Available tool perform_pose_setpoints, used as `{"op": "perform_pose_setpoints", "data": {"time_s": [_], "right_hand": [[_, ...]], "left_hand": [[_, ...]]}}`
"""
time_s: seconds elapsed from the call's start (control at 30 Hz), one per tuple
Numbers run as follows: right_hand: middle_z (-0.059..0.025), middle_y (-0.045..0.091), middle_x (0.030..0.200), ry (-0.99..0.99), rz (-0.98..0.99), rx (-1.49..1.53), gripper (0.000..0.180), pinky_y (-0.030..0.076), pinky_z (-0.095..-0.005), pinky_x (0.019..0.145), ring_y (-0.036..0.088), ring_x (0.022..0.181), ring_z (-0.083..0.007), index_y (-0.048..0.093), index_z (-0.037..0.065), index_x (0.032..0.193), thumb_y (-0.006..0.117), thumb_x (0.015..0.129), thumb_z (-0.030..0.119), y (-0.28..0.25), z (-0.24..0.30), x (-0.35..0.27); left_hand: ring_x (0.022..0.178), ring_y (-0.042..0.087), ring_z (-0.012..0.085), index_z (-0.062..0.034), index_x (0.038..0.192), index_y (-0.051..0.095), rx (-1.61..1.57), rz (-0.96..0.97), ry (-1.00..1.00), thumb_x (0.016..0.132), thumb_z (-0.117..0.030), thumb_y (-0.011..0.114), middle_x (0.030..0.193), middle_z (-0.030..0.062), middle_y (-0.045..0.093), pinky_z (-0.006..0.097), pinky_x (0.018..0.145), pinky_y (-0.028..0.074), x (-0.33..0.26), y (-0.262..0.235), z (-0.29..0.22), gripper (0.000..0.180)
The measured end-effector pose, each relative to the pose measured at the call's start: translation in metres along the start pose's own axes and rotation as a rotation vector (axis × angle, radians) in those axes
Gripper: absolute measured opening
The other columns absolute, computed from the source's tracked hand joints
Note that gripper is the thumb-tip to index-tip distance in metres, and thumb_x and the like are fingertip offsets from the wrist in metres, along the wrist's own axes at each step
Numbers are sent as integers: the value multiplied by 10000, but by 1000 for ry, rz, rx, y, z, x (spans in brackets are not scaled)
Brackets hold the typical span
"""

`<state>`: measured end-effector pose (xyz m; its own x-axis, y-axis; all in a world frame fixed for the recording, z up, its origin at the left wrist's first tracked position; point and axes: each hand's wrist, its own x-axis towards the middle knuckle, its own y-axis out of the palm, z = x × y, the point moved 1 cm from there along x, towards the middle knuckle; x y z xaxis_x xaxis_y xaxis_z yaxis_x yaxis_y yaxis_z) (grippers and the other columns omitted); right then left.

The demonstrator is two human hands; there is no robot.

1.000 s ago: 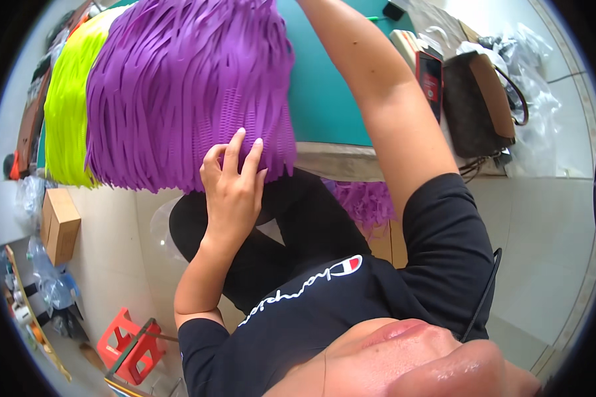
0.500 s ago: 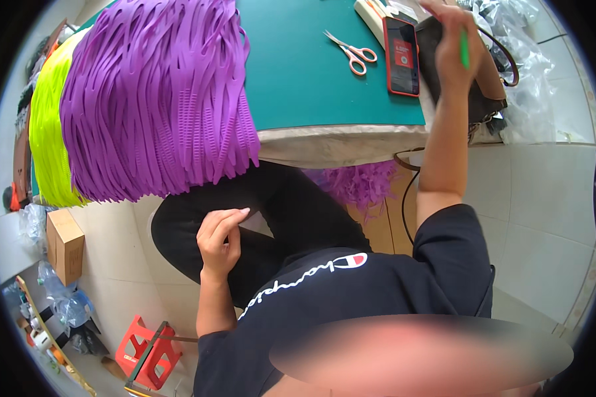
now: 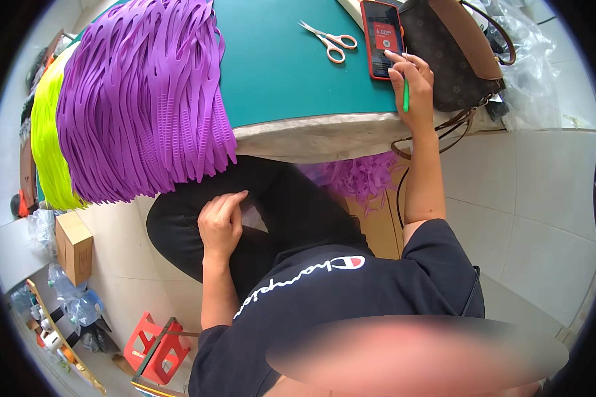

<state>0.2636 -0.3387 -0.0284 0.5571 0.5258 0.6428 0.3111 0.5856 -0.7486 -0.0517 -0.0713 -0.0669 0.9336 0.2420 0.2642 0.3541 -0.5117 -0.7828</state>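
Note:
My right hand is at the phone, a fingertip touching or just over its lit red screen. The phone has a red case and lies at the table's right side. The same hand holds a slim green-handled tool; its working end is mostly hidden, so its kind does not show. Low over my thigh rests my left hand, empty, fingers loosely extended. To the phone's left lie small scissors with pale pink handles, blades slightly apart. A thick bundle of purple rubbery straps hangs over the table's near edge.
Yellow-green straps lie beyond the purple ones on the left. The green table mat ends at a cloth-covered front edge. A brown handbag stands right of the phone. Purple scraps sit below the table. A red stool and cardboard box are left.
My right hand has come down and left from above the handbag to the phone, still with the green-handled tool. My left hand has turned slightly, staying over my thigh. The view has shifted a little.

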Motion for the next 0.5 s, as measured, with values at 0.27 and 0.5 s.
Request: {"op": "perform_pose_setpoints", "data": {"time_s": [0.27,0.5], "right_hand": [[-75,680,1105,113,-289,83,374,413,-370,956,541,1087,-270,553,49,839,414,1004,354,-1,-3,-9],[-63,678,1112,183,-351,37,399,418,-363,952,534,1086,-251,553,42,841,403,1005,373,-3,1,-10]], "left_hand": [[716,635,153,9,974,668,-310,-94,-174,822,134,514,864,116,665,245,620,485,-14,-3,21,250],[755,595,111,1,1015,654,-201,-685,-502,933,-3,473,887,74,662,227,685,475,-93,-20,93,199]]}}
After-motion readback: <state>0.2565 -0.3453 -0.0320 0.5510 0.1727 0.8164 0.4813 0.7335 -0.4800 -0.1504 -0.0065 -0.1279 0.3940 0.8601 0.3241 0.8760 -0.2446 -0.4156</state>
